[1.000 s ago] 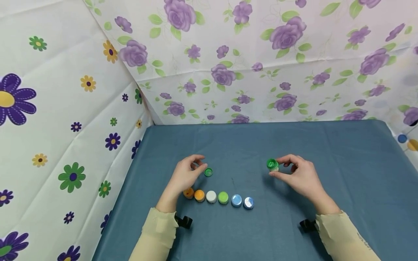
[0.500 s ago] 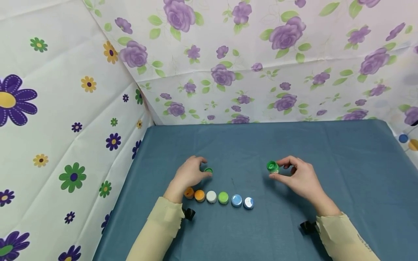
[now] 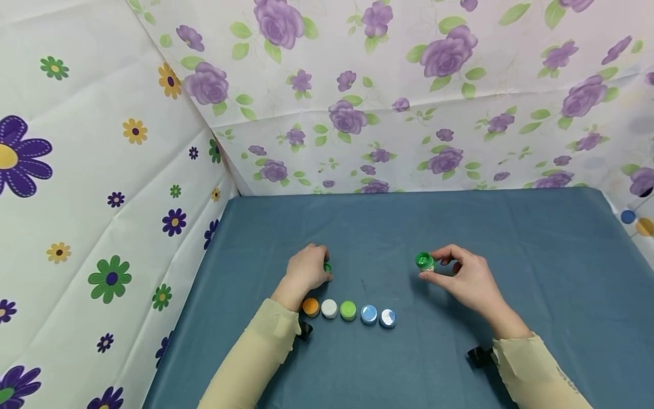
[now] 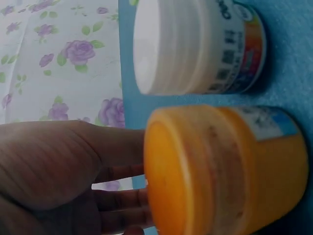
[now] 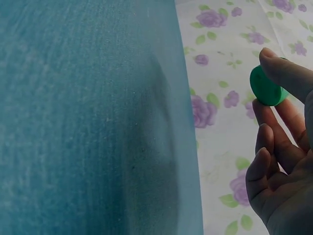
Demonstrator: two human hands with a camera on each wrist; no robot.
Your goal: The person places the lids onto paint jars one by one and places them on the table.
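In the head view my right hand (image 3: 462,279) holds a small open paint jar (image 3: 424,261) with green paint, thumb on one side and fingers on the other, above the cloth. The right wrist view shows the jar's green end (image 5: 265,86) between thumb and fingers. My left hand (image 3: 305,270) reaches down at the left and pinches a green jar lid (image 3: 327,266), which it partly covers. In the left wrist view the hand's fingertips are hidden behind an orange paint jar (image 4: 195,171).
Near the left wrist a row of lidded jars stands on the blue cloth (image 3: 409,363): orange (image 3: 311,307), white (image 3: 329,309), light green (image 3: 348,311) and two blue ones (image 3: 369,314). Flowered sheets (image 3: 357,142) border the table at the back and left.
My left hand has moved right and closed its thumb and fingers on the green lid. Its wrist now hides the leftmost orange jar. The right hand with the open jar has hardly moved.
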